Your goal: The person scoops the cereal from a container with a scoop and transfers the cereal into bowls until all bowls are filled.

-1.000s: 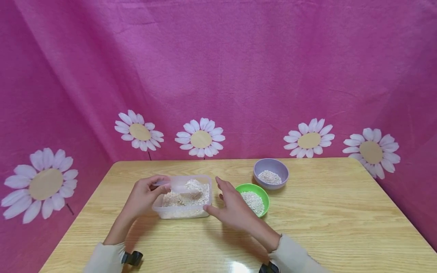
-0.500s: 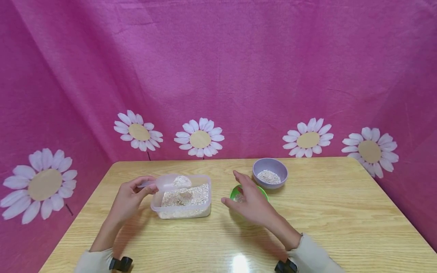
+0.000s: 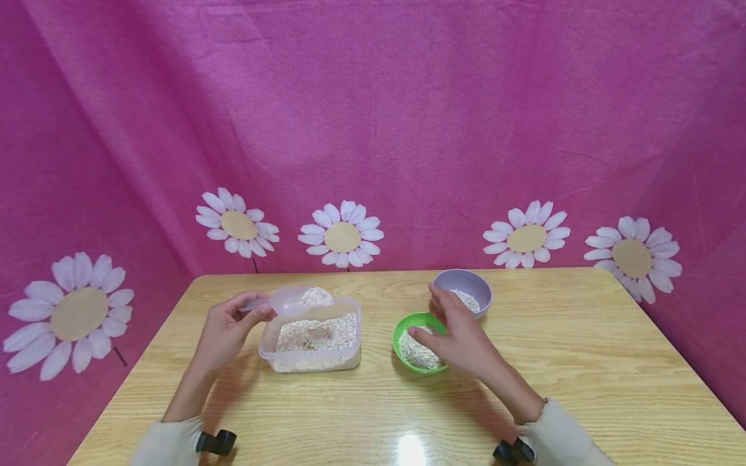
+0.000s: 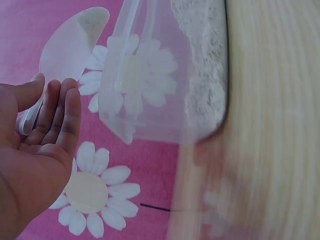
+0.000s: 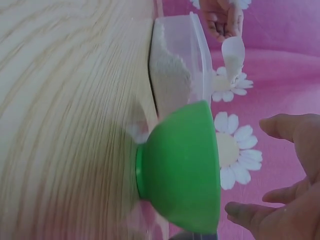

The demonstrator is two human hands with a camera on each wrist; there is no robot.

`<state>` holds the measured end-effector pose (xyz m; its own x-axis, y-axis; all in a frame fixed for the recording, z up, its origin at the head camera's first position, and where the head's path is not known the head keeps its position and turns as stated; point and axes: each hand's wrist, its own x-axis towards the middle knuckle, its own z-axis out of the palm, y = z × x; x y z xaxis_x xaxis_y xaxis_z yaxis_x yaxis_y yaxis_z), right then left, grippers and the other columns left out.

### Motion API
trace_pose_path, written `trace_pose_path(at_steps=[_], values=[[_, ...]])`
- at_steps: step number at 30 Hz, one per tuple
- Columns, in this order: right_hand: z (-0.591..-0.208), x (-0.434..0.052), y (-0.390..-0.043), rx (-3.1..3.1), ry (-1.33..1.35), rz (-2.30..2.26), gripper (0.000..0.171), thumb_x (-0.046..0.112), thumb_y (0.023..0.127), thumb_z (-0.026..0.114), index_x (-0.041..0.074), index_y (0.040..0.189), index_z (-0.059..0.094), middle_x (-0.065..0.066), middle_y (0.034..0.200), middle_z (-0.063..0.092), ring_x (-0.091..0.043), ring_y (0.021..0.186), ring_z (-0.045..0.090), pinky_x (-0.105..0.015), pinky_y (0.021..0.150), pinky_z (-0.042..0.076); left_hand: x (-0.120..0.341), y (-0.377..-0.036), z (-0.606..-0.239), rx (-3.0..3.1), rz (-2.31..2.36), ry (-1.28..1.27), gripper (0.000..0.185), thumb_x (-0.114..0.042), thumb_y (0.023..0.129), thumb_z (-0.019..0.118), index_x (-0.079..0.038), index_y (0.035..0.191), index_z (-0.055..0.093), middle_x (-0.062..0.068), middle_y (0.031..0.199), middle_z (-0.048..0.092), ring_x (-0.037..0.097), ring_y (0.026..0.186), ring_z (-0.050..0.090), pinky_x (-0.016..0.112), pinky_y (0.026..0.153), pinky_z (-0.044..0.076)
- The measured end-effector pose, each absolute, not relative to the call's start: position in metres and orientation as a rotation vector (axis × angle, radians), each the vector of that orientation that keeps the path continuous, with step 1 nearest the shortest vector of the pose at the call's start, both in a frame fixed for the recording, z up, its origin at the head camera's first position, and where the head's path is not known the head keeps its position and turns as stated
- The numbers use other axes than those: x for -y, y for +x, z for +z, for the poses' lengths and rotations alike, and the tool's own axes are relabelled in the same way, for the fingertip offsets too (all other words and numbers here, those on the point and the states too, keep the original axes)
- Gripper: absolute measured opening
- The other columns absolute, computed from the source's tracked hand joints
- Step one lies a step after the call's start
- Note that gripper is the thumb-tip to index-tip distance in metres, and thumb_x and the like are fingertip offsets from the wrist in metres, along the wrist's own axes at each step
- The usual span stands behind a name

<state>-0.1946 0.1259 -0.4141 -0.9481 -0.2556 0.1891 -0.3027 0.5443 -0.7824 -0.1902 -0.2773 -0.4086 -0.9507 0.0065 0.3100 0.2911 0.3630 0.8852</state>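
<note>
Hands above the worktop (image 3: 594, 362). The left hand (image 3: 228, 329) pinches a scoop (image 3: 287, 301) of flakes (image 3: 317, 297), held higher than the rim of the tub (image 3: 315, 364); the right hand (image 3: 465, 338), fingers parted and holding nothing, hangs over the green bowl (image 3: 399, 353).

Bright even light, white glare (image 3: 411, 449) on near tabletop (image 3: 583, 362), soft shadows (image 3: 224, 391), dimmer hazy wrist views

Pale wood-grain table (image 3: 583, 362), translucent tub (image 3: 309, 356) at left, green bowl (image 5: 182, 167), purple bowl (image 3: 466, 280) just behind
</note>
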Motion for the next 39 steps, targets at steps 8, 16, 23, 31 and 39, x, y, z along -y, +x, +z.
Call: trace_pose_path(at_steps=[8,16,23,31,39], values=[[-0.415,-0.145,-0.194,2.681,0.509,1.326,0.082,0.022,0.096,0.082,-0.009,0.159,0.039,-0.031,0.160,0.045,-0.047,0.142,0.057,-0.054,0.115,0.050,0.255,-0.202,-0.404,2.367,-1.637,-0.315,0.023,-0.006,0.103,0.071,0.009,0.121,0.072,-0.009,0.090,0.079,0.002,0.086,0.075,0.016,0.086,0.059],[-0.415,-0.163,-0.194,2.708,0.431,1.230,0.088,0.029,0.097,0.081,-0.009,0.161,0.035,-0.032,0.163,0.044,-0.049,0.137,0.061,-0.061,0.114,0.049,0.225,-0.218,-0.399,2.357,-1.775,-0.336,0.026,-0.007,0.103,0.071,0.008,0.125,0.071,-0.007,0.092,0.079,0.004,0.088,0.075,0.021,0.089,0.061],[-0.412,-0.172,-0.195,2.693,0.407,1.212,0.087,0.028,0.097,0.082,-0.009,0.161,0.035,-0.033,0.161,0.044,-0.051,0.142,0.054,-0.061,0.114,0.049,0.198,-0.231,-0.393,2.385,-1.756,-0.354,0.025,-0.012,0.103,0.073,0.002,0.124,0.072,0.017,0.100,0.080,0.004,0.089,0.074,0.021,0.089,0.060],[-0.417,-0.183,-0.198,2.680,0.369,1.213,0.087,0.022,0.095,0.083,-0.010,0.161,0.034,-0.033,0.159,0.044,-0.052,0.141,0.052,-0.058,0.112,0.050,0.164,-0.244,-0.387,2.342,-1.777,-0.438,0.024,-0.007,0.102,0.072,0.004,0.124,0.073,0.021,0.099,0.079,0.006,0.085,0.075,0.030,0.090,0.063],[-0.423,-0.196,-0.200,2.652,0.357,1.186,0.083,0.021,0.095,0.084,-0.007,0.159,0.040,-0.032,0.158,0.045,-0.052,0.143,0.050,-0.064,0.112,0.049,0.129,-0.256,-0.382,2.356,-1.753,-0.495,0.022,-0.004,0.101,0.073,0.003,0.121,0.075,0.022,0.100,0.079,0.035,0.094,0.079,0.034,0.088,0.064]])
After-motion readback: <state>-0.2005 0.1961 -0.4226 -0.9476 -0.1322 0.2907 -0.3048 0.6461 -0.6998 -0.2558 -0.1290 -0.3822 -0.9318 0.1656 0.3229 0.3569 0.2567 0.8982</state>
